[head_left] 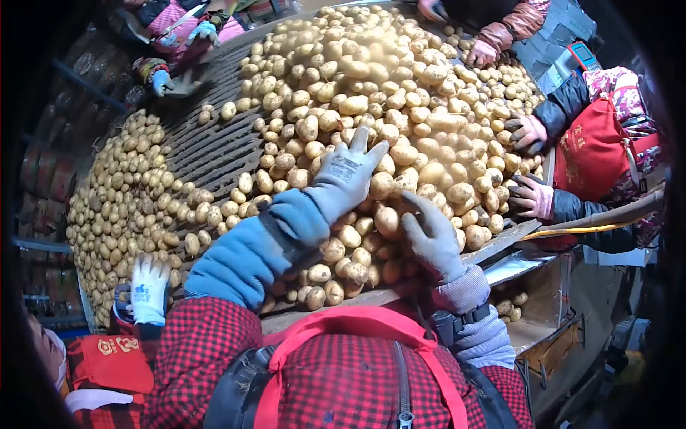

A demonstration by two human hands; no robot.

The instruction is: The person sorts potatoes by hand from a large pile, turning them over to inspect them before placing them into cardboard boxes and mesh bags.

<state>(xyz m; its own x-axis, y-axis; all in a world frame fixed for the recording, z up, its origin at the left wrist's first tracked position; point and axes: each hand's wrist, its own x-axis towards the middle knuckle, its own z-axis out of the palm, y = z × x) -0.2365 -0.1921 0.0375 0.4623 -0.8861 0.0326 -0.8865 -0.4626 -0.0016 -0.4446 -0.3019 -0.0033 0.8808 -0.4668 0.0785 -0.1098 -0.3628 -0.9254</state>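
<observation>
A large heap of potatoes (354, 105) covers the slatted table in front of me. My left hand (349, 175), in a grey work glove, lies palm down on the heap with its fingers spread. Close to its fingertips is a potato (404, 154). My right hand (433, 239), gloved in grey too, is at the near right side of the heap, thumb and fingers apart. Its fingertips are right beside a larger potato (387, 222). Neither hand is closed around anything.
Bare slats (214, 146) show left of the heap, with more potatoes (118, 214) beyond. Co-workers' gloved hands (529, 134) work at the right, far side and left (148, 289). Below the right edge, a carton (539, 300) contains some potatoes. A yellow cable (579, 228) runs along a bar.
</observation>
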